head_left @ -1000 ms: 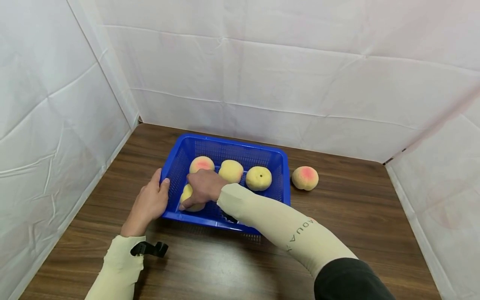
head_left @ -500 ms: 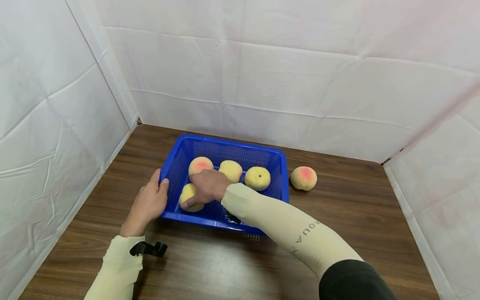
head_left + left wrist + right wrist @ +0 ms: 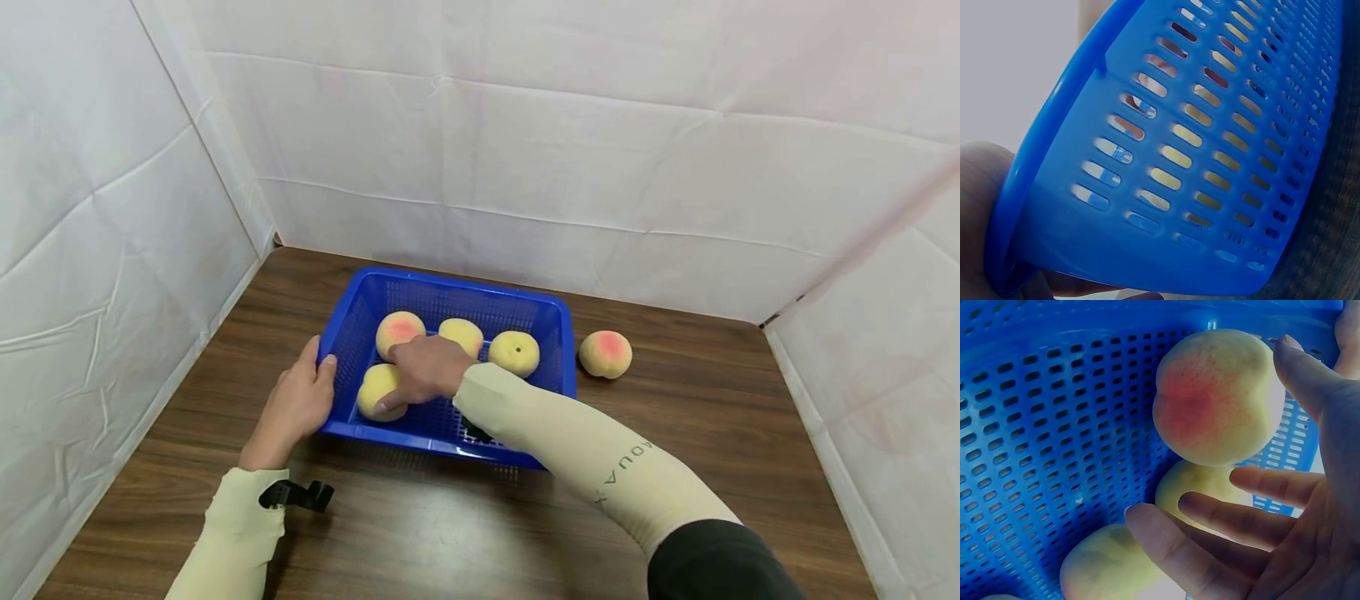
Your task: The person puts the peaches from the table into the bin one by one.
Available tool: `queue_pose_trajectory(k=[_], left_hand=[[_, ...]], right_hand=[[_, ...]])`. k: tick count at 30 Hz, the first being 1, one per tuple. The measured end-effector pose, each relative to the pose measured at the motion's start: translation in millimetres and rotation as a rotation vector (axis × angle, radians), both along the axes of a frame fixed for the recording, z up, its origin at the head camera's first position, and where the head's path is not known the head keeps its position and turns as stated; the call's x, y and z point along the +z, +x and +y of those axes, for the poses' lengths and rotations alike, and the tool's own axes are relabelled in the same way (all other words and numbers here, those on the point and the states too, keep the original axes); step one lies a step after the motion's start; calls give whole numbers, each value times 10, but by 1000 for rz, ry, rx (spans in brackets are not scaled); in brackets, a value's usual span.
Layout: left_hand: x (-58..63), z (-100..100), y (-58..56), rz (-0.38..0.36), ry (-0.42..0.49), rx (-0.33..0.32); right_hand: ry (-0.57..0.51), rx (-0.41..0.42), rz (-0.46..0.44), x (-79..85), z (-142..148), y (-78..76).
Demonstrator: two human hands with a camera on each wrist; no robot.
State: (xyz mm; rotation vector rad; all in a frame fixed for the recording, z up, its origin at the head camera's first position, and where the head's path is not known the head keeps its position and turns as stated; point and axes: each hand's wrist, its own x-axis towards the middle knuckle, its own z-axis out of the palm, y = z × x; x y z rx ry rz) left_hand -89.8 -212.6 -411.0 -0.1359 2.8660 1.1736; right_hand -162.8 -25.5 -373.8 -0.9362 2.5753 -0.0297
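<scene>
A blue perforated plastic basket [image 3: 480, 290] stands on the table with several yellow peaches with pink blushes inside. My left hand [image 3: 296, 400] grips its left rim, thumb on the inner side; the left wrist view shows the slotted basket wall [image 3: 1116, 231] close up. My right hand [image 3: 431, 368] is inside the basket, beside the front-left peach [image 3: 378, 393]. In the right wrist view its fingers are spread and loosely bent, with the thumb beside that blushed peach [image 3: 1216, 400]. Along the back lie the left peach [image 3: 400, 332], middle peach [image 3: 461, 335] and right peach [image 3: 514, 353].
Another peach [image 3: 606, 354] lies on the wooden table [image 3: 690, 433], just right of the basket. White sheeting [image 3: 555, 150] walls off the back and both sides. A black strap mount [image 3: 298, 497] sticks out from the left wrist.
My right hand has shifted slightly right, its thumb drawing back across the front-left peach, which now shows more. My left hand stays on the basket rim.
</scene>
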Motion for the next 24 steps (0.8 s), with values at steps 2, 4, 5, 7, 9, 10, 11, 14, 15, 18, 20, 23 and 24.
queue_pose_trajectory(k=[2,4,5,7,9,10,11,14,15,18,20,23,24], left_hand=[[-3,-8,-4,3,-2,0],[-6,-9,-9,3,-2,-2],[-7,-10,-11,2,-2,-2],[-9,-12,-15,-3,-2,-3],[-9,-18,-20,-10,-3,-4],[-9,-20,-23,-13,-3,-5],[-10,-22,-26,-15,-4,-5],[-8,-25,-34,-17,-5,-6],[-7,-26,-35,-16,-6,-7],[-10,-25,-37,-13,-3,-8],[-16,-25,-37,-10,-1,-9],[-18,-23,-38,-8,2,-10],[-16,-22,-38,-9,4,-10]], right_hand=[[-3,-5,-8,13,29,-7],[-5,-4,-8,22,67,-17],[-4,-3,-6,24,87,-21],[-3,0,-7,31,127,-28],[0,4,-4,35,164,-32],[0,4,-5,38,182,-32],[1,4,-7,43,199,-32],[1,9,-2,59,244,-31],[0,9,0,62,255,-31],[14,5,4,59,290,-32],[24,-2,7,54,319,-28],[26,-1,3,48,372,-18],[23,3,3,48,392,-14]])
